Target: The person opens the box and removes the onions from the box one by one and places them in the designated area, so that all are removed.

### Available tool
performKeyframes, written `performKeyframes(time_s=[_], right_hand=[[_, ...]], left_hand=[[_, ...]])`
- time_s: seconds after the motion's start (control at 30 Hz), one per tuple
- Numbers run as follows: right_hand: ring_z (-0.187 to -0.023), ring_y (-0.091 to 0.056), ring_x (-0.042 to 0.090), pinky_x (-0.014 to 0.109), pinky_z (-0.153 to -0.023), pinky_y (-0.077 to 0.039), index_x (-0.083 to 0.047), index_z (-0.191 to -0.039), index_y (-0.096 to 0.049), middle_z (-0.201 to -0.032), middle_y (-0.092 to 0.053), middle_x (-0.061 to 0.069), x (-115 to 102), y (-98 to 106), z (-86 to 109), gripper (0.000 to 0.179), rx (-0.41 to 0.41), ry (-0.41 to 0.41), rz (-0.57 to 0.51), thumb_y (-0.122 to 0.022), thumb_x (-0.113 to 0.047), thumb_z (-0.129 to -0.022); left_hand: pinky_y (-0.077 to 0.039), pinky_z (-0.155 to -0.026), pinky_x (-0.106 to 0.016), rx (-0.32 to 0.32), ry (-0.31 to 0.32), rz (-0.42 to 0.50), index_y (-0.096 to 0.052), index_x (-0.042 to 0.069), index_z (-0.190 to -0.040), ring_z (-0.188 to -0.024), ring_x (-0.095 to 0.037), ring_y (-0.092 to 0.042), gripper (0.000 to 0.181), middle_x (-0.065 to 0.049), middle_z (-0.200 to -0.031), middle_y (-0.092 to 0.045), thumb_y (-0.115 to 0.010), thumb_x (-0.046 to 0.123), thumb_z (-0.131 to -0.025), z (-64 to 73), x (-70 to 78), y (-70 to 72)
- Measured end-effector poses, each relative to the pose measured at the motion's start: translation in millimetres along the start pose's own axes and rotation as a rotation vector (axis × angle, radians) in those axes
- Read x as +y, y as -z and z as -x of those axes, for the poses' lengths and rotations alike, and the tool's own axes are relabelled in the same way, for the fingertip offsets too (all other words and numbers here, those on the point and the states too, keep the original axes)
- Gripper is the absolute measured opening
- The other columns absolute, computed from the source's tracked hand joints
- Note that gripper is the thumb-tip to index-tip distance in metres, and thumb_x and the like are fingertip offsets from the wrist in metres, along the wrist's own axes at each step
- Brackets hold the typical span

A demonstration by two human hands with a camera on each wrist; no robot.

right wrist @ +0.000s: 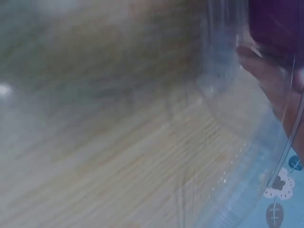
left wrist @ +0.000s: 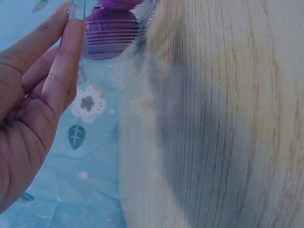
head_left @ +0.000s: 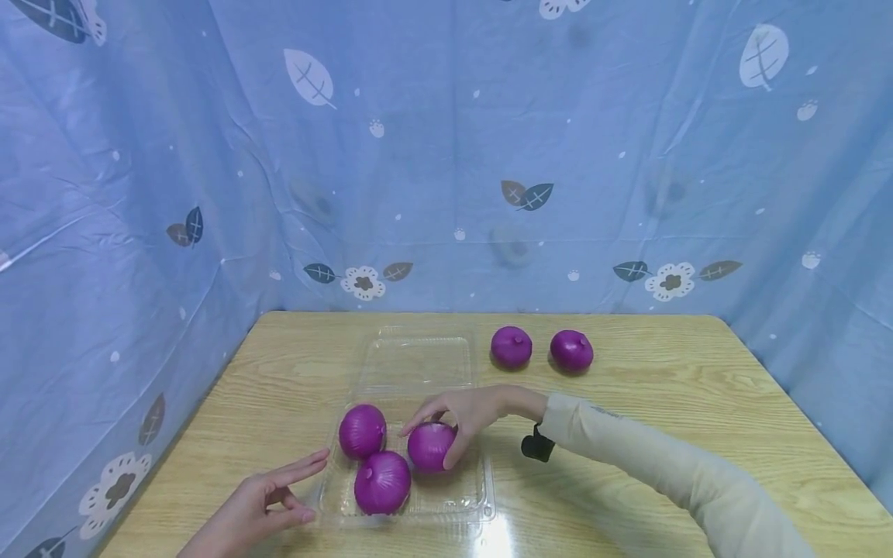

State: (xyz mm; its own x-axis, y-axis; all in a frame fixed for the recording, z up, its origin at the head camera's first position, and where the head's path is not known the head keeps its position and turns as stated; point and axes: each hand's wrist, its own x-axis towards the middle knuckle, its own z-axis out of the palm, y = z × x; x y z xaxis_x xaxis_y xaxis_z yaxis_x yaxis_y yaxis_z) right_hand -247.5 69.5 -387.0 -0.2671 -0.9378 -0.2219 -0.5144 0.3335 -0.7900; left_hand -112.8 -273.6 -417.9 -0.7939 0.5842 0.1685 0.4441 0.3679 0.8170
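In the head view, a clear plastic clamshell box [head_left: 446,508] lies with its lid [head_left: 418,360] folded back. Two red onions sit in its left half, one farther back [head_left: 362,432] and one nearer the front [head_left: 382,482]. My right hand [head_left: 474,411] grips a third red onion [head_left: 430,446] from above, beside those two inside the box. My left hand [head_left: 261,500] is at the box's left edge, fingers extended and thumb apart. The left wrist view has its fingertips [left wrist: 73,31] right at the clear wall, with purple onions behind it.
Two more red onions, one [head_left: 512,346] left of the other [head_left: 572,351], lie on the wooden table [head_left: 663,403] behind the right hand. A blue patterned curtain [head_left: 446,155] hangs along the table's back and sides.
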Motion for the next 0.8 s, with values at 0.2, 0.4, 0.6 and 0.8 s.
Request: performKeyframes(time_s=[0.2,0.4,0.6,0.8], right_hand=[[-0.115,-0.048,0.006,0.029,-0.093,-0.044,-0.019,-0.132,-0.053,-0.126,-0.049,-0.009,-1.8,-4.7,5.8,0.061,0.051,0.034,-0.076,-0.080,-0.017,-0.077],[-0.119,-0.048,0.013,0.031,-0.093,-0.046,-0.017,-0.128,-0.051,-0.127,-0.050,-0.008,0.2,-8.1,10.0,0.055,0.114,0.086,-0.215,-0.077,-0.011,-0.080],[-0.122,-0.049,0.011,0.032,-0.094,-0.047,-0.015,-0.141,-0.041,-0.138,-0.045,0.009,-4.7,-14.5,17.5,0.066,0.147,0.123,-0.221,-0.074,-0.012,-0.084],[-0.119,-0.048,0.009,0.030,-0.092,-0.047,-0.012,-0.139,-0.045,-0.135,-0.046,0.008,-9.7,-24.7,24.9,0.065,0.188,0.150,-0.136,-0.075,-0.014,-0.082]], left_hand=[[-0.049,-0.059,-0.023,0.018,-0.025,-0.041,-0.047,0.002,-0.140,-0.064,-0.009,-0.064,0.059,0.023,-0.139,-0.042,-0.070,0.016,-0.087,-0.3,0.0,-0.6],[-0.048,-0.061,-0.022,0.022,-0.027,-0.061,-0.048,0.001,-0.139,-0.064,-0.008,-0.063,0.059,0.023,-0.139,-0.043,-0.070,0.019,-0.087,-0.6,0.5,-1.2],[-0.050,-0.064,-0.021,0.020,0.015,-0.020,-0.047,0.002,-0.140,-0.067,-0.011,-0.066,0.059,0.026,-0.138,-0.041,-0.070,0.017,-0.087,0.5,1.3,-1.2],[-0.051,-0.068,-0.020,0.016,-0.005,-0.016,-0.047,0.007,-0.142,-0.069,-0.012,-0.068,0.059,0.019,-0.141,-0.044,-0.069,0.017,-0.088,0.6,0.4,-1.2]])
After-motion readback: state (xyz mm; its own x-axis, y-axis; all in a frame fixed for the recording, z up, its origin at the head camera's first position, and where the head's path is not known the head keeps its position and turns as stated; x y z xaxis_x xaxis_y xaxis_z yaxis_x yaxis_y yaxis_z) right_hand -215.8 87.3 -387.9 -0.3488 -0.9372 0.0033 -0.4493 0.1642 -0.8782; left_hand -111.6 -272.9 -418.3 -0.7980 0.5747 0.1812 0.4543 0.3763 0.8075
